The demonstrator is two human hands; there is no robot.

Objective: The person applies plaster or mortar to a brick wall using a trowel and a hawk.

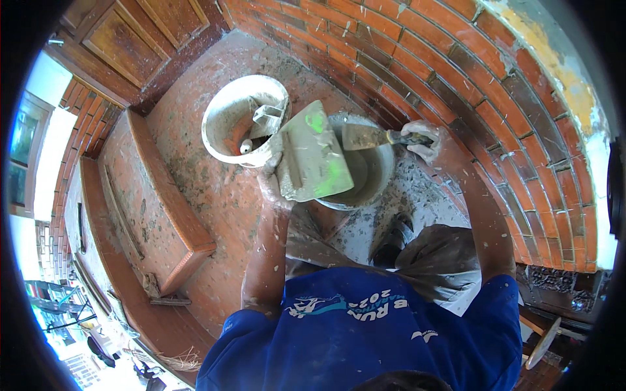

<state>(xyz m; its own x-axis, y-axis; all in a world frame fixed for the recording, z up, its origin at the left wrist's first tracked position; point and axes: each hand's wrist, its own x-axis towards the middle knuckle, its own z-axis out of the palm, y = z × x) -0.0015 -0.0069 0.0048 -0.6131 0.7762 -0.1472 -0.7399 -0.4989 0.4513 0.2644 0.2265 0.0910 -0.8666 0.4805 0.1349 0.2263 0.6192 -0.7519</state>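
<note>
A flat, mortar-smeared plastering float [316, 153] with bright green patches is gripped at its left edge by my left hand [277, 182]. My right hand [430, 144] is wrapped round the dark handle of a trowel [366, 137]. The trowel's dirty blade points left, close to the float's right edge; whether they touch I cannot tell. Both tools are over a bucket [386, 179] with grey wet mix inside, and the float hides its left part. To the left stands a whitish, plaster-caked bucket [214, 143] holding a few tools, one with a white rounded end.
A brick wall [417, 45] splashed with mortar curves along the right. Behind the buckets is a wooden door [127, 49]. Steps with a raised edge [173, 215] descend on the left. Grey splatter covers the red floor [228, 228], and my shoe [393, 241] is beside the mix bucket.
</note>
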